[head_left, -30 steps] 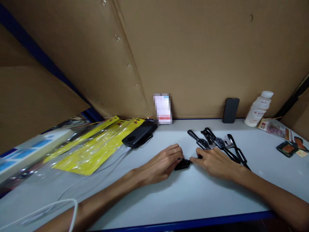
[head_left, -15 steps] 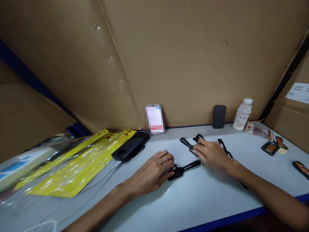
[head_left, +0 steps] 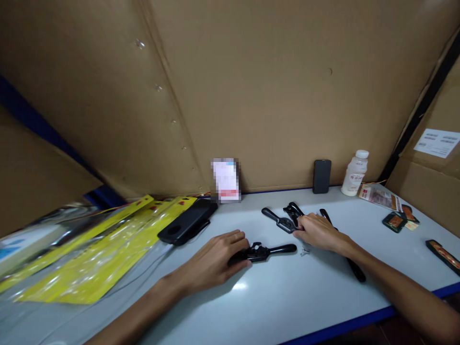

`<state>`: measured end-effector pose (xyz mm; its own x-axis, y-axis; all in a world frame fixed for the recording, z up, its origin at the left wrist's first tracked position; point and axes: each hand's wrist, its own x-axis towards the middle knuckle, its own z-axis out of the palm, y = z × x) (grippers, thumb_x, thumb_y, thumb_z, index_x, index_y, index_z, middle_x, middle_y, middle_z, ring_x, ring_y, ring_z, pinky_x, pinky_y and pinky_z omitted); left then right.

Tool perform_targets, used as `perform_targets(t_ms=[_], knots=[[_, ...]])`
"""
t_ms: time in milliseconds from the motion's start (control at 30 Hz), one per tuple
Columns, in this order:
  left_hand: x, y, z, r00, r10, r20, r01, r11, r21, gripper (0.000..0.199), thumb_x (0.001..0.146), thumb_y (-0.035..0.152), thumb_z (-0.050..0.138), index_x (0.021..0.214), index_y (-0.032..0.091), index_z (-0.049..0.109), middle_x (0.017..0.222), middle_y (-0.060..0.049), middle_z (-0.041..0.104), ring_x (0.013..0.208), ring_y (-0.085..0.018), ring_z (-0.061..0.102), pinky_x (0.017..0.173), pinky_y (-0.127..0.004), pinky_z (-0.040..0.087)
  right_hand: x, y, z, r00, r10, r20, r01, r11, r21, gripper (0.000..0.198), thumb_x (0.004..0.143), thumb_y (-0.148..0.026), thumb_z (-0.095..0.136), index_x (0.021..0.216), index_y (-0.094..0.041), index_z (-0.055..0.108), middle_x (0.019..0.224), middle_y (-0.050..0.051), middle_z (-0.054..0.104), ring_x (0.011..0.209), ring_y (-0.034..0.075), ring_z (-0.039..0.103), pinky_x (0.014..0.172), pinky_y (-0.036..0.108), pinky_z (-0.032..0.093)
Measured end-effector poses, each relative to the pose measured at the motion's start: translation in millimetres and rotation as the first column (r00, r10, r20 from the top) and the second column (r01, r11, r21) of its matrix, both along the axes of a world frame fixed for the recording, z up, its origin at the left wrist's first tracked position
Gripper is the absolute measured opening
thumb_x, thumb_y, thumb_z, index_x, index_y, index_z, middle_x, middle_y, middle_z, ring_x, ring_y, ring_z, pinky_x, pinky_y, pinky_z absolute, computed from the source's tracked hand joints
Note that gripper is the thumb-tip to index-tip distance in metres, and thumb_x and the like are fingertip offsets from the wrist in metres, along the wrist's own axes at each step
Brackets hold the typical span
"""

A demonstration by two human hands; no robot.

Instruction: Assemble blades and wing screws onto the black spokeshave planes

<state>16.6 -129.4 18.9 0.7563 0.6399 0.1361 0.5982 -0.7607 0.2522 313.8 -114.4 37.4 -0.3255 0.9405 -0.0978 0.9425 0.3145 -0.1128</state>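
My left hand (head_left: 224, 254) is closed round the left end of a black spokeshave (head_left: 260, 254); its right handle points free across the table. My right hand (head_left: 319, 232) is curled over a second black spokeshave (head_left: 285, 224), thumb and fingers at that tool's right part, so its right handle is hidden. Behind these fingers lies another black tool part (head_left: 295, 208), partly covered. One more black spokeshave (head_left: 356, 272) runs beneath my right wrist, its two handle ends showing. Small silver screws (head_left: 304, 251) lie on the table between my hands.
On the left are yellow blister packs (head_left: 108, 258) and a black power bank (head_left: 189, 223) with a cable. Along the cardboard wall (head_left: 251, 96) stand a blurred card (head_left: 226, 181), a black phone (head_left: 321, 176) and a white bottle (head_left: 355, 173). Small packets (head_left: 394, 221) lie at right.
My right hand has drawn back a little to the right, uncovering the second spokeshave's middle and the silver screws. My left hand still holds its spokeshave, now turned slightly flatter. The view shifted slightly.
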Motion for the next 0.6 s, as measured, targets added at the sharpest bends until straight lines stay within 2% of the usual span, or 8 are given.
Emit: perform_targets(t_ms=[200,333,400,467,500,567,600], knots=[[-1,5,0.4,1.000,0.008,0.021,-0.008,1.000,0.008,0.019,0.099,0.035,0.052,0.091,0.020,0.060,0.089,-0.004,0.061,0.084,-0.022,0.059,0.073,-0.032,0.047,-2,-2,2,0.999,-0.026,-0.035,0.027,1.000,0.013,0.017,0.094,-0.024,0.056,0.086,-0.015,0.068,0.090,0.013,0.073,0.080,0.023,0.066,0.063,0.030,0.033],[-4,9,-1.0,0.999,0.038,0.038,-0.039,0.999,0.013,0.021,0.098,0.036,0.051,0.088,0.020,0.060,0.087,-0.004,0.061,0.083,-0.022,0.058,0.073,-0.033,0.047,-2,-4,9,0.994,-0.060,-0.091,0.067,0.995,0.073,0.020,0.099,-0.020,0.048,0.100,-0.011,0.065,0.092,0.016,0.072,0.080,0.024,0.065,0.065,0.031,0.033],[-4,13,-6.1,0.995,0.083,0.054,-0.084,0.996,0.012,0.020,0.097,0.036,0.053,0.088,0.020,0.060,0.088,-0.004,0.061,0.084,-0.022,0.058,0.074,-0.033,0.047,2,-3,18,0.990,-0.034,-0.138,0.047,0.995,0.086,0.020,0.101,-0.024,0.047,0.103,-0.013,0.063,0.093,0.012,0.071,0.080,0.021,0.063,0.065,0.029,0.034],[-3,20,-14.6,0.984,0.153,0.093,-0.156,0.988,0.021,0.021,0.097,0.037,0.054,0.089,0.019,0.061,0.089,-0.005,0.061,0.086,-0.023,0.058,0.075,-0.035,0.048,8,-4,28,0.979,0.057,-0.197,-0.050,0.998,0.040,0.017,0.100,-0.029,0.052,0.096,-0.017,0.063,0.084,0.004,0.070,0.075,0.017,0.060,0.065,0.026,0.034],[-2,24,-19.6,0.973,0.193,0.129,-0.199,0.980,0.031,0.021,0.097,0.038,0.054,0.090,0.019,0.062,0.090,-0.005,0.061,0.087,-0.023,0.058,0.076,-0.035,0.048,10,-6,32,0.963,0.132,-0.236,-0.139,0.990,-0.014,0.016,0.098,-0.031,0.056,0.091,-0.019,0.063,0.077,0.000,0.067,0.070,0.015,0.058,0.064,0.025,0.034],[0,33,-28.3,0.928,0.270,0.255,-0.293,0.954,0.057,0.023,0.096,0.040,0.056,0.093,0.019,0.064,0.091,-0.006,0.061,0.088,-0.023,0.058,0.079,-0.037,0.050,10,-11,37,0.889,0.287,-0.357,-0.361,0.919,-0.161,0.013,0.096,-0.027,0.059,0.085,-0.019,0.062,0.070,-0.003,0.064,0.066,0.013,0.054,0.062,0.025,0.034],[1,37,-31.1,0.904,0.287,0.318,-0.319,0.946,0.054,0.024,0.096,0.040,0.055,0.104,0.019,0.064,0.096,-0.007,0.061,0.092,-0.024,0.059,0.083,-0.037,0.050,8,-15,37,0.862,0.340,-0.376,-0.432,0.881,-0.195,0.012,0.094,-0.025,0.062,0.083,-0.019,0.063,0.070,-0.003,0.063,0.066,0.014,0.054,0.063,0.025,0.034]])
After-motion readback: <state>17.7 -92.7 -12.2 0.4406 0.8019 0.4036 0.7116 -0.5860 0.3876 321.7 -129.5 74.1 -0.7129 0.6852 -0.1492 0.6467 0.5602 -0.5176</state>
